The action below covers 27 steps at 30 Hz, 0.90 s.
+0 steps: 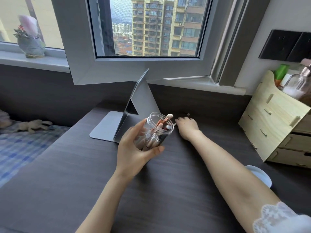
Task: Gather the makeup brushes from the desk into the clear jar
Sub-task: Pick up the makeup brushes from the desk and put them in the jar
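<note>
My left hand grips the clear jar from its left side and holds it tilted above the dark desk. Several makeup brushes with rose-gold ferrules and pale handles stand inside, one white tip poking past the rim. My right hand lies palm down on the desk just right of the jar, fingers curled over something small and pale at its fingertips. What that piece is I cannot tell. A small dark item lies beyond the fingers.
A grey folding mirror stand sits just behind the jar. A wooden drawer organiser holding bottles stands at the right. A white dish pokes out from under my right forearm. An open window sash hangs over the desk's back edge; a bed lies left.
</note>
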Available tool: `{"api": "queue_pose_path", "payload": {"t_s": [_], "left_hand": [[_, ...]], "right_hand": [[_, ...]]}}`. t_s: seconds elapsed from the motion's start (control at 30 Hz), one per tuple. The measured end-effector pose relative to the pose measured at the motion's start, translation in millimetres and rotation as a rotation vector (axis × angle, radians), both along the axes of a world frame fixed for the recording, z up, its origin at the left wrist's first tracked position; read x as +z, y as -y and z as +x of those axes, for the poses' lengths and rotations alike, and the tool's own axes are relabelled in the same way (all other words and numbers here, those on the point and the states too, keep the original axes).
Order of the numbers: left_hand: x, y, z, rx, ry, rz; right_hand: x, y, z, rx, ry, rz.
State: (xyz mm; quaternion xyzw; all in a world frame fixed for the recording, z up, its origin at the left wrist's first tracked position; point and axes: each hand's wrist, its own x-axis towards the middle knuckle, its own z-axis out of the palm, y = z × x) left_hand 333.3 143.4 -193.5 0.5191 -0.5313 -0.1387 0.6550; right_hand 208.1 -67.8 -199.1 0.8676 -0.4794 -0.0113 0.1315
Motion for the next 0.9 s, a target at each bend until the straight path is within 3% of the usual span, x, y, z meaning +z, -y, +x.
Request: {"api": "queue_pose_path", "payload": {"t_s": [0.17, 0.27, 0.37, 0.47, 0.53, 0.63, 0.73, 0.83, 0.9], "left_hand": [[-0.1, -0.5, -0.1, 0.005, 0.009, 0.001], [0.1, -1.6, -2.4, 0.004, 0.018, -0.001], [0.9, -2.5, -3.7, 0.01, 0.036, -0.002], [0.9, -3.5, -4.6, 0.013, 0.068, -0.006], [0.4, -3.5, -5.7, 0.009, 0.083, -0.011], [-1.5, -2.9, -6.7, -0.011, 0.091, -0.012], [-3.0, -2.8, -7.2, -0.03, 0.143, -0.015], [-2.4, -4.4, -9.2, -0.033, 0.259, -0.02], [-2.0, -5.1, -10.9, -0.047, 0.296, -0.006]], "right_hand": [[-3.1, -8.7, -3.5, 0.105, -0.158, -0.208], [0.3, -30.1, -24.3, 0.146, -0.121, -0.237], [11.4, -55.5, -48.9, 0.105, 0.235, -0.282], [37.1, -89.0, -76.2, 0.102, 0.708, -0.115], [62.0, -118.5, -95.2, 0.198, 0.868, -0.192], [91.5, -151.0, -109.8, 0.289, 0.822, -0.307], [100.4, -160.3, -104.9, 0.399, 0.612, -0.327], [94.6, -160.8, -84.5, 0.541, 0.495, -0.195], [92.8, -162.9, -69.8, 0.562, 0.553, -0.074]]}}
